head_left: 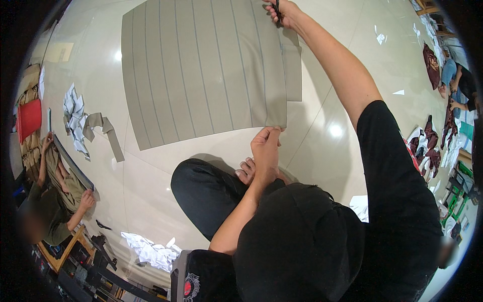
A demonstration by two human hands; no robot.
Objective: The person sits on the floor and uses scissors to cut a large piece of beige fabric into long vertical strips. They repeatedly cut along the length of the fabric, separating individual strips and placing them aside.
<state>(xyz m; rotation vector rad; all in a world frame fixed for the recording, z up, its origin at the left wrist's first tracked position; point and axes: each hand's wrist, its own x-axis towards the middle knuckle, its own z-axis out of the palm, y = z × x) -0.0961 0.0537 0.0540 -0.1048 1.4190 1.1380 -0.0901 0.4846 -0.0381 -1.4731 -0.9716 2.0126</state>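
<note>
A large beige-grey sheet (201, 70) with thin dark lines along its length lies on the glossy floor in front of me. At its near right corner my left hand (265, 151) is closed, pinching the edge between thumb and fingers. My right arm reaches out to the far right side of the sheet. There my right hand (286, 14) grips black-handled scissors (276, 9); their blades are hard to make out. A plain beige strip (293, 75) shows from under the sheet's right edge. My bare foot (246, 172) rests just left of my left wrist.
Crumpled white scraps (75, 121) and a bent beige offcut (108, 132) lie to the left. More white scraps (151, 250) lie at lower left. A person (55, 201) sits on the left, holding a long grey strip (70, 163). Maroon and white pieces (425, 143) litter the right.
</note>
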